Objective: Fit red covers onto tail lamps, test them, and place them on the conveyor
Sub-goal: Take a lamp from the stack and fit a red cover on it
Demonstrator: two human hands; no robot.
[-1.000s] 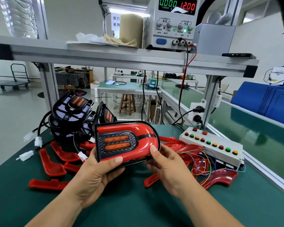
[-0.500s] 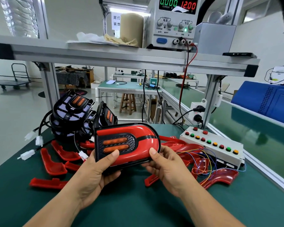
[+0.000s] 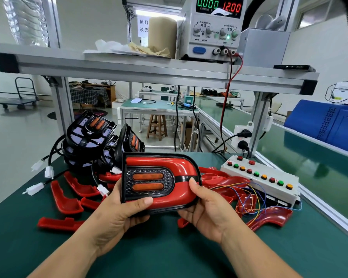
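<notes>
The tail lamp (image 3: 161,181) is held up over the green surface (image 3: 169,253), its face towards the camera, with both hands on it. The left hand (image 3: 117,213) grips the square end, thumb laid on the lower front edge and fingers curled beneath. The right hand (image 3: 207,207) grips the rounded end, thumb on the black band and fingers wrapped behind. The red cover (image 3: 181,165) sits around the two amber lenses (image 3: 148,176) and appears seated, though its back edge cannot be seen.

The lamp looks like a rigid, hollow plastic moulding, so it is probably light and stiff rather than heavy. Its glossy red skin is likely slippery and would show scuffs. The safer hold is therefore on the black rim at the two ends, as the hands have it now, and not across the lens. Pressing to snap the cover home probably wants thumbs near the edges, where clips would be.

The loose red covers (image 3: 66,199) on the surface look thin and may flex or crack if twisted. The uncovered lamps (image 3: 88,135) trail cables with white connectors (image 3: 33,188), which could snag. The push-button test box (image 3: 259,177) lies just right, with the conveyor (image 3: 319,167) beyond it.
</notes>
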